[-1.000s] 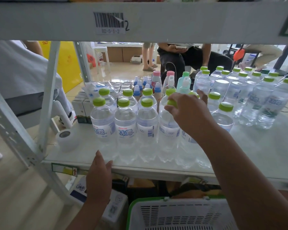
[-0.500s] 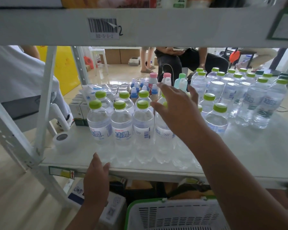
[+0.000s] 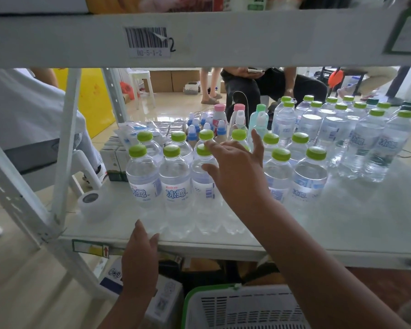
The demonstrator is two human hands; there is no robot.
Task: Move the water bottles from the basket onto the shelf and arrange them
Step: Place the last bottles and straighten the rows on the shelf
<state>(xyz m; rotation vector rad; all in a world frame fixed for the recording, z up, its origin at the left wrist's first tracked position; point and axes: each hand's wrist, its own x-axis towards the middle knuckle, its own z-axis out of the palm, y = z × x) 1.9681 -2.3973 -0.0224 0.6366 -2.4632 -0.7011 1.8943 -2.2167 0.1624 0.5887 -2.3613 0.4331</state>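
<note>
The right hand (image 3: 237, 162) reaches over the shelf (image 3: 342, 222) with fingers spread and straight, the grip released; its fingertips touch the cap and shoulder of the third bottle (image 3: 203, 186) in the front row, and the hand hides the bottle next to it. The left hand (image 3: 140, 255) rests flat on the shelf's front edge near the left corner, fingers straight, holding nothing. The green-capped bottles (image 3: 173, 184) stand upright in two rows toward the left front of the shelf, touching one another. A larger group of bottles (image 3: 356, 138) stands toward the back right. Small blue-capped and pink-capped bottles (image 3: 220, 117) stand behind the rows, at the back edge. A tape roll (image 3: 90, 203) lies near the left edge. The basket (image 3: 242, 307) sits below the shelf's front edge; its inside is not visible.
</note>
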